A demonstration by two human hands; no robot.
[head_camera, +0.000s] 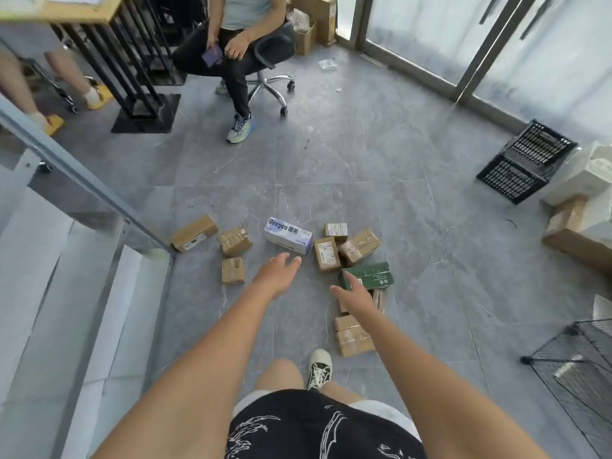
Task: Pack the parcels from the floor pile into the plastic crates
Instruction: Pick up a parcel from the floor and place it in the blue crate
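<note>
Several small parcels lie scattered on the grey tiled floor. A white and purple box (288, 235) sits in the middle, a green box (369, 275) to its right, and brown cardboard boxes (359, 245) around them. My left hand (276, 273) reaches out with fingers straight, just short of the white box, holding nothing. My right hand (352, 294) hovers open over the near edge of the green box. A black plastic crate (526, 160) lies tipped on its side at the far right. Another black crate (576, 362) stands at the near right.
A person sits on a wheeled office chair (265, 61) at the back. A glass railing post (86, 180) and steps run along the left. White foam boxes (589, 173) and a long cardboard box (576, 233) stand at the right by the windows.
</note>
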